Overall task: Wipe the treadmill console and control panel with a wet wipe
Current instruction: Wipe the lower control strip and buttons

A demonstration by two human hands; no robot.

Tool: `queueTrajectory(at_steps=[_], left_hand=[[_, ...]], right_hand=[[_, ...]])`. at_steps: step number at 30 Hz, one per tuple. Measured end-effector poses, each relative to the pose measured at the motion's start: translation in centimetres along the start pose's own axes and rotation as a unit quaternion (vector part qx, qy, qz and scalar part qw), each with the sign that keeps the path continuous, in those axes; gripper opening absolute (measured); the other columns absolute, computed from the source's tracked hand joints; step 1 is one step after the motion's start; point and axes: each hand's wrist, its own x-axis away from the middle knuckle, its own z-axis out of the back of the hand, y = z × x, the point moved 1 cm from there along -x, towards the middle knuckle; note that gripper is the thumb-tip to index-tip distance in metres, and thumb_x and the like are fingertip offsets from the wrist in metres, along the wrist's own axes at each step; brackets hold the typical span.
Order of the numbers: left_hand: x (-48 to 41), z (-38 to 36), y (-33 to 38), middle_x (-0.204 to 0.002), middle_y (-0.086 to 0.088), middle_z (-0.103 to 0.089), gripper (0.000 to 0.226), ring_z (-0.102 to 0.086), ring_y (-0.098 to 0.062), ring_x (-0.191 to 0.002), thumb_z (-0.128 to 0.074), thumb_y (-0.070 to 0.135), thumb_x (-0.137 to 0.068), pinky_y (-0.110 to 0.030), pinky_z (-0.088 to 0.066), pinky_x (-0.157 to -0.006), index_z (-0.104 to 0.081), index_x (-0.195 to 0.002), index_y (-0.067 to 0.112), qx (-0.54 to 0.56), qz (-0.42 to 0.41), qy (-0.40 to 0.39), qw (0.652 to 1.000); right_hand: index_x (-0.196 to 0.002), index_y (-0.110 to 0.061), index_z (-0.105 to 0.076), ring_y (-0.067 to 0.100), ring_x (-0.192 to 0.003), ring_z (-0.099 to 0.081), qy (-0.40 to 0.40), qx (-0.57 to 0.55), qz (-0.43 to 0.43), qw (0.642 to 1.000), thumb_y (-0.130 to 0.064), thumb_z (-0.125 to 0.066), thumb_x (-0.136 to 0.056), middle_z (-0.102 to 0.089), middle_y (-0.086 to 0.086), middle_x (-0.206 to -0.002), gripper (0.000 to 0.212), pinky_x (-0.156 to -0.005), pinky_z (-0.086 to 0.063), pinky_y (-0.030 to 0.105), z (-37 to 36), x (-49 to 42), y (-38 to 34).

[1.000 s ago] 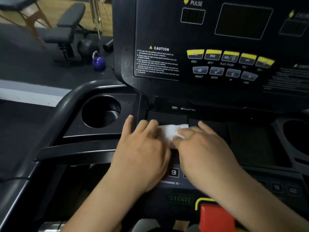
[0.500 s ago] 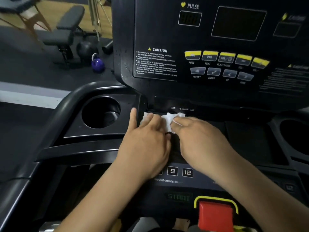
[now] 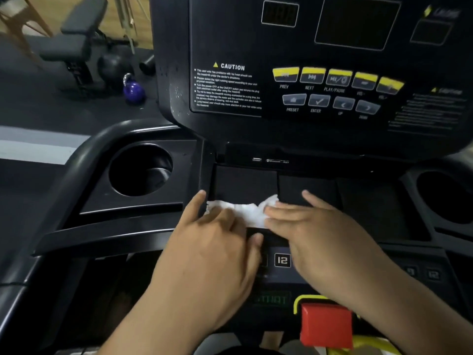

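Closest to the person is a red stop button (image 3: 326, 324) with a yellow edge, low on the control panel (image 3: 281, 283). Just past it is a small key marked 12 (image 3: 282, 260).

Next come the two hands. The left hand (image 3: 217, 252) and the right hand (image 3: 325, 239) lie flat, side by side. Their grip is not a pinch: the fingers are spread and press down on the wet wipe (image 3: 245, 210). The wipe sits between the hands, on the dark tray (image 3: 243, 183) in the middle of the machine.

The wipe looks thin, soft, damp and very light. I think it will bunch up and slide easily on the smooth plastic. The best place to hold it is flat under the fingertips, near its middle, so it stays spread out.

To the left is a round cup holder (image 3: 140, 170). Farther up stands the console (image 3: 320, 73), with yellow buttons (image 3: 337, 76), a caution label (image 3: 227, 85) and dark screens. It looks hard and smooth.
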Motion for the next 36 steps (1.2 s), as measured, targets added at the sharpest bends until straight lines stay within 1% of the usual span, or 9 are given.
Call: queueTrajectory(at_steps=[4,7,10,14,19,22,24,31,36], left_hand=[[0.1,-0.8,0.7,-0.116,-0.014,-0.072,0.055,-0.066,-0.027,-0.113,-0.030,0.040,-0.097,-0.054,-0.038,-0.112,-0.072,-0.114,0.007,-0.018,-0.007,-0.010,1.000],[0.4,-0.7,0.6,-0.101,-0.009,-0.074,0.051,-0.070,-0.024,-0.102,-0.034,0.040,-0.096,-0.056,-0.036,-0.113,-0.072,-0.111,0.010,-0.021,0.003,0.001,1.000],[0.9,-0.4,0.1,-0.091,-0.008,-0.074,0.048,-0.071,-0.024,-0.090,-0.035,0.039,-0.095,-0.058,-0.033,-0.113,-0.074,-0.098,0.011,-0.039,0.011,0.028,0.999],[-0.1,-1.3,2.0,-0.105,-0.012,-0.074,0.049,-0.069,-0.029,-0.102,-0.033,0.037,-0.096,-0.056,-0.035,-0.113,-0.073,-0.100,0.009,-0.023,-0.019,0.057,0.998],[-0.8,-2.1,5.3,-0.096,-0.009,-0.074,0.046,-0.068,-0.027,-0.096,-0.035,0.034,-0.094,-0.045,-0.037,-0.112,-0.073,-0.102,0.009,0.012,-0.013,0.069,0.997],[0.2,-1.4,3.7,-0.102,-0.005,-0.075,0.042,-0.070,-0.022,-0.097,-0.035,0.036,-0.095,-0.045,-0.036,-0.111,-0.072,-0.098,0.016,0.003,0.028,0.083,0.996],[0.2,-1.1,3.6,-0.104,-0.003,-0.075,0.044,-0.070,-0.021,-0.099,-0.033,0.037,-0.096,-0.045,-0.036,-0.111,-0.072,-0.096,0.018,0.002,0.048,0.083,0.995],[-3.6,-3.8,13.7,-0.111,-0.006,-0.072,0.046,-0.065,-0.023,-0.105,-0.036,0.039,-0.091,-0.042,-0.033,-0.112,-0.069,-0.111,0.014,0.051,-0.050,0.072,0.995],[-2.9,-2.8,12.1,-0.113,-0.001,-0.073,0.045,-0.067,-0.020,-0.105,-0.035,0.039,-0.094,-0.048,-0.036,-0.111,-0.068,-0.116,0.017,0.021,-0.036,0.058,0.997]], right_hand=[[-0.094,-0.023,-0.075,0.005,-0.106,-0.064,0.044,0.014,-0.014,0.999,-0.009,-0.046,-0.062,-0.072,-0.012,-0.101,0.045,-0.103,-0.043,0.045,-0.9,-0.1,0.4],[-0.095,-0.017,-0.075,0.012,-0.112,-0.063,0.080,0.035,0.025,0.996,-0.016,-0.029,-0.069,-0.072,-0.007,-0.102,0.053,-0.105,-0.039,0.047,-2.1,-2.0,-0.7],[-0.101,-0.016,-0.074,0.013,-0.110,-0.064,0.069,0.035,0.021,0.997,-0.008,-0.043,-0.065,-0.072,-0.004,-0.108,0.049,-0.102,-0.037,0.048,-2.2,-1.4,-0.5],[-0.086,-0.014,-0.076,0.011,-0.094,-0.070,0.070,0.053,-0.003,0.996,-0.003,-0.049,-0.058,-0.075,-0.002,-0.096,0.040,-0.099,-0.035,0.052,-0.9,1.2,2.2],[-0.083,-0.010,-0.075,0.014,-0.091,-0.070,0.055,0.048,0.043,0.996,-0.014,-0.033,-0.071,-0.073,0.000,-0.089,0.044,-0.094,-0.049,0.034,-1.3,0.6,2.5],[-0.116,-0.013,-0.068,0.010,-0.112,-0.059,0.030,0.040,0.049,0.998,-0.002,-0.041,-0.081,-0.066,-0.005,-0.118,0.045,-0.114,-0.020,0.026,-1.4,0.6,2.5],[-0.129,-0.019,-0.058,0.006,-0.120,-0.052,0.020,0.035,0.043,0.998,-0.006,-0.043,-0.087,-0.056,-0.010,-0.132,0.047,-0.115,0.000,0.020,-1.4,1.7,3.5],[-0.108,-0.016,-0.070,0.015,-0.101,-0.063,0.020,0.049,-0.123,0.991,-0.009,-0.039,-0.082,-0.070,0.000,-0.106,0.042,-0.111,-0.005,0.018,-0.8,8.3,9.4],[-0.133,-0.023,-0.050,0.014,-0.115,-0.055,0.005,0.043,-0.125,0.991,-0.012,-0.042,-0.091,-0.060,-0.005,-0.124,0.044,-0.116,0.004,0.024,0.0,9.7,8.5]])
